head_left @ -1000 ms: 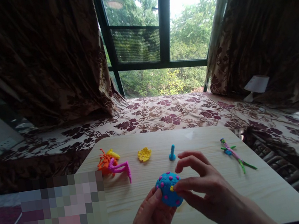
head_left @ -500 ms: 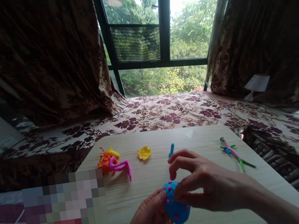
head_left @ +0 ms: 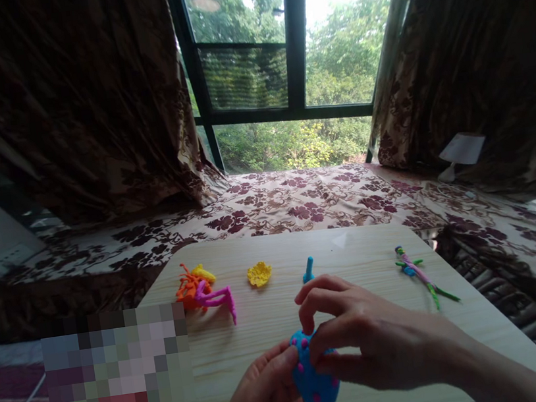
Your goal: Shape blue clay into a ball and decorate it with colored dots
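Note:
A rounded blue clay piece [head_left: 320, 380] dotted with small pink balls is held low over the table's near side. My left hand [head_left: 262, 391] is closed on its left edge, thumb in front. From the right, my right hand [head_left: 369, 336] reaches over it, thumb and bent fingers closed against its upper right part. Those fingertips hide that part, so I cannot tell whether a pink ball is between them. Just beyond my right hand stands a blue clay stick [head_left: 310, 267], its lower end hidden behind the fingers.
On the pale wooden table [head_left: 369, 246] lie a yellow clay disc [head_left: 259, 274], an orange clay clump [head_left: 189, 295] with a bent magenta clay strand [head_left: 215, 295], and a pink-and-green clay figure [head_left: 418, 273]. A flower-patterned cloth [head_left: 273, 207] covers the window ledge behind.
The blue clay piece and my left hand have shifted slightly down and left. My right hand has come further over the piece, its fingers more curled against the top.

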A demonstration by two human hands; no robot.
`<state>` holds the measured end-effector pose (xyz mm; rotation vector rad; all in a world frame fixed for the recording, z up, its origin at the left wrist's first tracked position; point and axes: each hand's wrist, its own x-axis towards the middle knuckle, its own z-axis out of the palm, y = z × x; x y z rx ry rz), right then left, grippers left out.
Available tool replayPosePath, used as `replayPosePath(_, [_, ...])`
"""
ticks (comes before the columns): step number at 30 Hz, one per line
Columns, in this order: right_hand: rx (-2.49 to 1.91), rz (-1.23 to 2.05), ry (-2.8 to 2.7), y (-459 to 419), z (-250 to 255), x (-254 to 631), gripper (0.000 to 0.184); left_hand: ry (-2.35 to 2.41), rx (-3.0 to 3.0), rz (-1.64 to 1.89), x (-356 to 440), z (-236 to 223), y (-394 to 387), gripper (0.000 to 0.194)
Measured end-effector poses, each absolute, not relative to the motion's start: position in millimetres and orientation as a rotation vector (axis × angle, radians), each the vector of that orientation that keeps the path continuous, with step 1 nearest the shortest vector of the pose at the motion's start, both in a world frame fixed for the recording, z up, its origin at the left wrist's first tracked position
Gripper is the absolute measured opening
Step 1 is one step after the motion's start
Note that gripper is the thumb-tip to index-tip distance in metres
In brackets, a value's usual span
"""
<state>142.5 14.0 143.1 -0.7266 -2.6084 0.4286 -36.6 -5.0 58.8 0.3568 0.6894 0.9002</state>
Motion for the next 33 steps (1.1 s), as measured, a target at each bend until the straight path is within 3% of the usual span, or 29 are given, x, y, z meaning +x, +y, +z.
replayPosePath(6, [-0.738,0.421,-2.575,13.7,135.4,138.9,0.012,0.734,0.276,0.966,-37.8,52.0,-6.6,0.011])
replayPosePath(15, [-1.058,0.33,-2.054,7.8,99.3,135.3,0.007,0.695,0.217,1.241,-31.1,36.1,-5.3,0.018])
replayPosePath(27, [-1.085,0.258,-1.942,6.5,85.3,118.2,0.009,0.65,0.217,1.327,-23.6,38.8,-9.1,0.024])
replayPosePath(30, [-1.061,0.357,-1.921,5.9,86.0,122.5,0.01,0.528,0.181,1.269,-34.6,32.2,-4.7,0.023])
replayPosePath(33, [-1.111,0.636,-1.735,7.5,77.9,129.0,0.025,0.381,0.084,1.189,-53.0,20.2,1.4,0.025])
